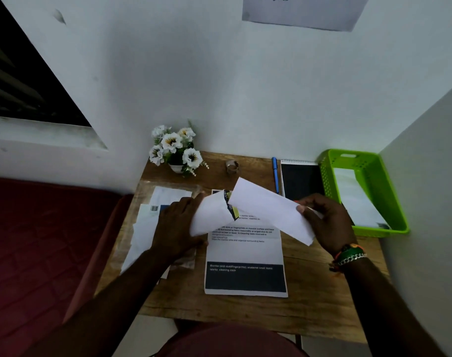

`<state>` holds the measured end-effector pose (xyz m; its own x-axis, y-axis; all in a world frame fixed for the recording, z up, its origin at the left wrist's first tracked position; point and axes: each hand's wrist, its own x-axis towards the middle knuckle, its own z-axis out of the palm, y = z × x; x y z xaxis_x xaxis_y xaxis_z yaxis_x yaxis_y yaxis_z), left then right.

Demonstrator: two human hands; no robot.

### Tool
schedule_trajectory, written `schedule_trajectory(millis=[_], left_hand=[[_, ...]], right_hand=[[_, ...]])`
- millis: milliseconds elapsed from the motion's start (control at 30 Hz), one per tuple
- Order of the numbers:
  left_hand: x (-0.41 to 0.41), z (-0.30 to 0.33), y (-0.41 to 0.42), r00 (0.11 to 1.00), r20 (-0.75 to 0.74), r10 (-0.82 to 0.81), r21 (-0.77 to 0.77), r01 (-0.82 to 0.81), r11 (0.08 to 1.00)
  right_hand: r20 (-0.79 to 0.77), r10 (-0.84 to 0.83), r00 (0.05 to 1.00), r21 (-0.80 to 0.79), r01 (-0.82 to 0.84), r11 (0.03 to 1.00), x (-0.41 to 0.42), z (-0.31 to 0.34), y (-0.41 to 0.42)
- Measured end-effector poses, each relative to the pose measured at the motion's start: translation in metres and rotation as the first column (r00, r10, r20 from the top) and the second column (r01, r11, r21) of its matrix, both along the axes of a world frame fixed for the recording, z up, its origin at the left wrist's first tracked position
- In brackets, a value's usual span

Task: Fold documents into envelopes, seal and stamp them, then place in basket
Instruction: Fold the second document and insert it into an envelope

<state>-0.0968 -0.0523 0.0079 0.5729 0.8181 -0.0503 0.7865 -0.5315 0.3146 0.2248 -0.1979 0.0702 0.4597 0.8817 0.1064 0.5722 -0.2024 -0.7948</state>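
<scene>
Two hands work over a wooden tabletop (309, 305) set in a wall corner, a dark red couch (39, 240) at its 9 o'clock side. Green basket (369, 161) sits at the tabletop's 2 o'clock corner w/ white paper inside. Printed sheet (245, 276) lies flat at centre, dark band across its near end. Stack of envelopes (147, 228) in clear plastic lies at 9 o'clock of that sheet.

Left hand (178, 225) holds a white envelope (209, 215) above the printed sheet, fingers curled round its left end. Right hand (327, 222) pinches a folded document (268, 207) by its right end, thumb on top; bracelets on that wrist. Document tilts, its left end at the envelope's mouth; a dark-and-yellow printed strip shows where the two meet. Can't tell how far in it sits.

Black notebook (300, 179) lies just at 9 o'clock of the basket, blue pen (275, 173) beside it. White flowers in a small pot (174, 150) stand at the tabletop's 11 o'clock corner. Small brown roll (232, 167) sits between pot & pen.
</scene>
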Motion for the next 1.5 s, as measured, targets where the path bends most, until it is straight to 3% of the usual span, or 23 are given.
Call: schedule_trajectory(millis=[333, 667, 833, 1167, 1367, 1500], left_hand=[[0.0, 0.002, -0.005, 0.997, -0.028, -0.075, 0.054, 0.076, 0.996], [0.007, 0.006, -0.007, 0.999, 0.033, -0.024, -0.009, 0.024, 1.0], [0.007, 0.01, -0.007, 0.998, 0.052, -0.024, 0.014, 0.023, 1.0], [0.005, 0.014, -0.008, 0.997, 0.043, -0.061, 0.059, 0.058, 0.997], [0.011, 0.016, -0.015, 0.995, 0.017, -0.103, 0.031, 0.102, 0.994], [0.016, 0.014, -0.019, 0.993, 0.047, -0.11, -0.017, 0.111, 0.994]], right_hand=[[0.119, 0.159, 0.98, -0.185, -0.135, 0.973, 0.015, 0.02, 0.01], [0.075, 0.174, 0.982, -0.167, -0.16, 0.973, 0.033, 0.036, 0.021], [-0.018, 0.135, 0.991, -0.109, -0.137, 0.985, 0.035, 0.037, 0.023], [0.102, 0.267, 0.958, -0.276, -0.231, 0.933, 0.035, 0.043, 0.022], [0.093, 0.302, 0.949, -0.278, -0.266, 0.923, 0.023, 0.05, 0.029], [0.083, 0.266, 0.96, -0.195, -0.246, 0.95, 0.006, 0.036, 0.035]])
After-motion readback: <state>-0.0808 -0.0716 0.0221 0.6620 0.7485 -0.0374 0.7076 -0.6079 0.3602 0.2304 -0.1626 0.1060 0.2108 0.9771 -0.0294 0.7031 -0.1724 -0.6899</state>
